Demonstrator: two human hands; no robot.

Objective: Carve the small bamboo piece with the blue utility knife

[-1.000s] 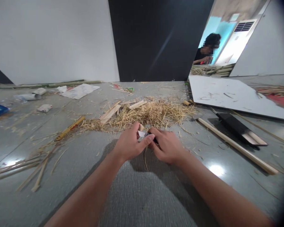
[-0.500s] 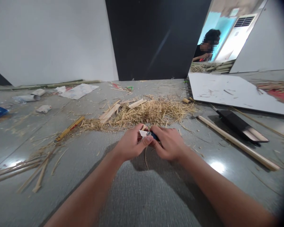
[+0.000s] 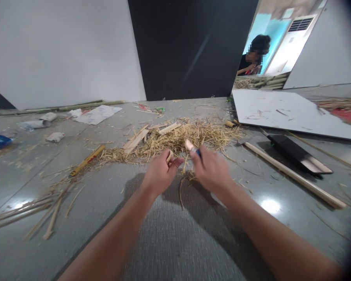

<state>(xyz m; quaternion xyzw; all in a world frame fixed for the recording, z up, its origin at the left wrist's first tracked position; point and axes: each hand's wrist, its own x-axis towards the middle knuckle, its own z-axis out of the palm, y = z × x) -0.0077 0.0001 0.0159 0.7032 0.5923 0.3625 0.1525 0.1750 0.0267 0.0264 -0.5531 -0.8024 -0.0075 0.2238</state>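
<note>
A: Entry, head view. Left hand (image 3: 160,174) is curled around a short pale bamboo piece (image 3: 169,157), thumb and fingers closed on it, the end poking out between them. It hangs just above the grey floor (image 3: 111,187).

B: And the right hand (image 3: 211,170)?

A: Closed on a small knife (image 3: 194,148) with a dark blue grip; the pale tip points up and away from the person. The hand is blurred, so the blade edge cannot be made out. The two hands are close together but apart, a narrow gap between them.

B: Where does the bamboo piece sit relative to the rest?

A: Just in front of the heap of straw-coloured shavings (image 3: 187,139), near its close edge. Flat split slats (image 3: 137,139) lie at the left of the heap. A few thin curls lie on the floor under the hands.

B: Surroundings?

A: Right: a long pale pole (image 3: 295,177) lying diagonally, a dark flat blade (image 3: 298,154) just beyond it, and a white board (image 3: 286,115) behind (scattered with a few shavings). Left: loose bamboo strips (image 3: 38,212), a yellow stick (image 3: 86,160), crumpled papers (image 3: 96,114). Far right, through an opening, another person (image 3: 253,58) sits among bamboo, well apart.
</note>
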